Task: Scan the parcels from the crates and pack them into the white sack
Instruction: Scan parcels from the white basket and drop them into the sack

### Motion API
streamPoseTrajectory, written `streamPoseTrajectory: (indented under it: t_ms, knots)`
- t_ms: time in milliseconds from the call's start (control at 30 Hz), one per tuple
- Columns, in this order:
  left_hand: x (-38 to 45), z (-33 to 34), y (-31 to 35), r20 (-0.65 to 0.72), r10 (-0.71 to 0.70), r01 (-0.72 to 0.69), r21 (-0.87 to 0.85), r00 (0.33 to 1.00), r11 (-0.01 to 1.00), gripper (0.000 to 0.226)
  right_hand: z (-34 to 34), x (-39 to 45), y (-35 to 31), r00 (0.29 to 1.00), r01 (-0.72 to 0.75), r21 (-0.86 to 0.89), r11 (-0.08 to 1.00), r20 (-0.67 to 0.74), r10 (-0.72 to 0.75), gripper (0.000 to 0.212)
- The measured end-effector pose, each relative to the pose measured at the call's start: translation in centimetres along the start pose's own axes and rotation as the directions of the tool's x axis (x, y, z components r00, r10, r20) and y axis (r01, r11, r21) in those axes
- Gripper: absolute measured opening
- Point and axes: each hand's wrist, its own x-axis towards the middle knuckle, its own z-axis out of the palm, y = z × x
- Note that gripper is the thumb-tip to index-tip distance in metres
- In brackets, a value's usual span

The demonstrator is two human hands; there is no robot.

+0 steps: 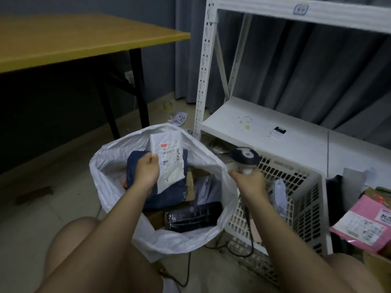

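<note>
Over crinkled white sack (110, 176) | left hand (147, 168) pinches flat parcel (169, 159)

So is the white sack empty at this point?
No. The white sack stands open with a navy parcel and a black parcel inside.

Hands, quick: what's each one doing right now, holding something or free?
Left hand: holds a white parcel over the open white sack.
Right hand: grips the barcode scanner by its handle.
</note>
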Motion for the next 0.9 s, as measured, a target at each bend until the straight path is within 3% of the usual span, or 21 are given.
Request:
streamPoseTrajectory:
  t_ms: [167,300,533,633,733,800,867,900]
  knots:
    - [2.3,0.6,-3.1,0.006,-0.053,0.053,0.007,0.999,0.999,0.025,3.4,5.3,0.9,0.999,0.020,-0.210,0.978,0.029,-0.014,0.064]
    - [4.2,2.4,-4.4,0.043,-0.078,0.078,0.010,0.996,0.997,0.021,5.6,8.0,1.6,0.997,0.039,-0.370,0.928,0.077,-0.011,0.056]
    - [8.5,8.3,-3.8,0.137,-0.137,0.124,0.102,0.981,0.987,0.030,6.1,11.9,-0.2,0.993,0.103,-0.037,0.994,-0.049,-0.105,0.022]
    - [11.3,11.5,-1.9,0.007,-0.089,0.088,0.069,0.996,0.994,0.027,6.2,12.8,-0.9,0.987,0.136,0.050,0.989,-0.091,-0.131,0.035]
    - [13.4,13.7,-0.4,-0.153,-0.002,-0.010,-0.074,0.988,0.997,0.033,6.3,13.4,-0.8,0.988,0.126,0.082,0.989,-0.101,-0.117,0.025]
    - [13.9,14.4,-1.2,-0.052,0.072,-0.071,0.021,0.996,0.997,0.037,6.4,13.5,-0.6,0.992,0.105,0.104,0.989,-0.076,-0.097,0.025]
    - [14.0,15.0,-3.6,0.226,0.039,-0.113,0.323,0.973,0.940,0.040,6.3,13.7,-0.2,0.996,0.083,0.101,0.991,-0.038,-0.080,0.034]
    - [13.9,15.0,-4.8,0.356,-0.022,-0.170,0.498,0.934,0.850,0.043,6.2,13.7,0.0,0.997,0.078,0.082,0.994,-0.020,-0.077,0.038]
